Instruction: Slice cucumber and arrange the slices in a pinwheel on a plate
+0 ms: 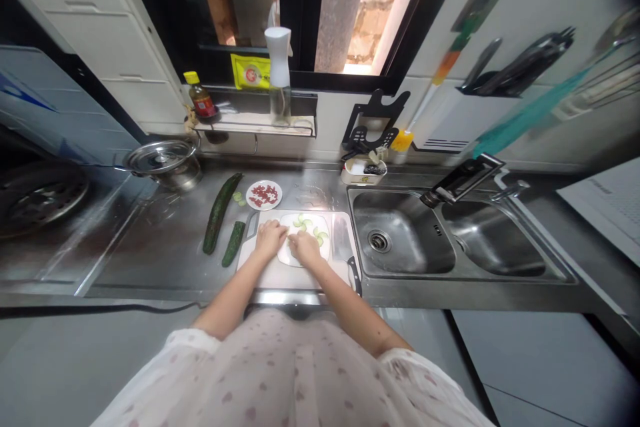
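Both hands meet over the left part of a white plate (323, 255), which rests on a white cutting board (280, 279). My left hand (271, 239) is at the plate's left edge with its fingertips drawn together. Close beside it, my right hand (304, 248) reaches down to the plate, fingers pinched; whatever lies between the fingertips is too small to make out. Pale green cucumber slices (302, 221) are laid in curved groups on the plate. A knife with a black handle (355, 275) lies along the board's right side.
Left of the board lie a whole cucumber (220, 213) and a cut cucumber piece (233, 244). Behind it sits a small plate of red pieces (264, 195). A lidded steel pot (170, 163) stands back left. On the right is a double sink (403, 267) with a black faucet (465, 180).
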